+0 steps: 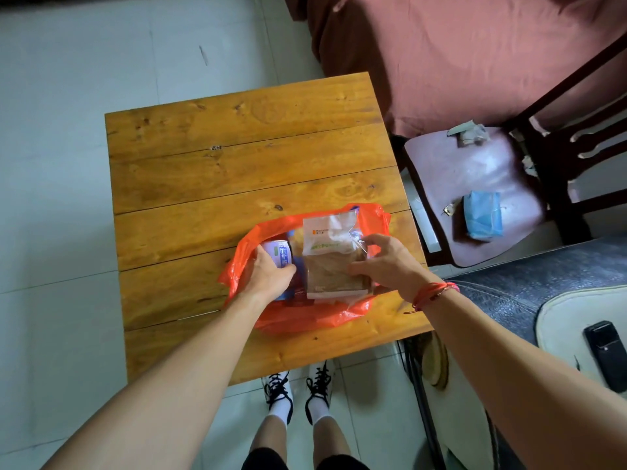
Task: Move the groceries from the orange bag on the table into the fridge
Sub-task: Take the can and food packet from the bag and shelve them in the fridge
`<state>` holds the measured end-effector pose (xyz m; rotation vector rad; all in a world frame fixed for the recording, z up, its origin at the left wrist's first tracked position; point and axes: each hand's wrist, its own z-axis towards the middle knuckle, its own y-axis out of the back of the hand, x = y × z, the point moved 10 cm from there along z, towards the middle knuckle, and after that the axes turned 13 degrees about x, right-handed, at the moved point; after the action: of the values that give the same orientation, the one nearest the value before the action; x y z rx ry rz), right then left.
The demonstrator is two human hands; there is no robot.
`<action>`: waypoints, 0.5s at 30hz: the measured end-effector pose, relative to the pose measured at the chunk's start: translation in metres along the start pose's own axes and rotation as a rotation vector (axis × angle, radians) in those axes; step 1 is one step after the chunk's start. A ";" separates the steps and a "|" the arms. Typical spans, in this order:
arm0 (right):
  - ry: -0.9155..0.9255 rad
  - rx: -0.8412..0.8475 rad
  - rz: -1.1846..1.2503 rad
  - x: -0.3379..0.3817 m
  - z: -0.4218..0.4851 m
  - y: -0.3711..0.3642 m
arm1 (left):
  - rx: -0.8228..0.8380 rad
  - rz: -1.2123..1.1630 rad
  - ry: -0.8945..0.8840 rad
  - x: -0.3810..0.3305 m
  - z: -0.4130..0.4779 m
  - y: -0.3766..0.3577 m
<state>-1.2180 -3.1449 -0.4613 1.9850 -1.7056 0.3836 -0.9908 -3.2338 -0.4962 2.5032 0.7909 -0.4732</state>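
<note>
We look down at a wooden desk. The orange bag lies on the desk at its 6 o'clock side, a little toward 5 o'clock, close to us. The bag is open and its thin sides lie low around the food.

Inside the bag, at 9 o'clock, is a white and blue can. Our left hand grasps this can. The fingers curl round its 9 o'clock side and the thumb is on its 3 o'clock side.

At 3 o'clock in the bag is a bread pack, clear at the top with brown slices inside. It lies near the can. Something dark blue sits between them, and we cannot tell what it is. Our right hand grasps the bread pack at its 3 o'clock edge. The thumb presses on the front and the fingers bend over the clear plastic. A red string is tied round that wrist.

At 3 o'clock from the desk stands a dark chair with a blue pack on its seat. At 1 o'clock is a pink cloth. At 4 o'clock a black phone lies on something pale. At 6 o'clock, below the desk edge, our shoes stand on the tiled floor.
</note>
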 end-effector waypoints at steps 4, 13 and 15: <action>-0.007 0.000 0.014 -0.008 -0.004 0.009 | -0.073 0.159 0.031 -0.001 0.007 -0.002; -0.004 0.021 0.082 -0.017 -0.009 0.005 | -0.150 0.292 0.029 -0.008 0.014 -0.003; 0.002 0.021 0.091 -0.016 -0.010 0.005 | -0.157 0.301 0.019 -0.008 0.015 -0.002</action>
<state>-1.2242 -3.1264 -0.4598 1.9253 -1.8025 0.4370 -1.0003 -3.2437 -0.5055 2.4255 0.4276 -0.2711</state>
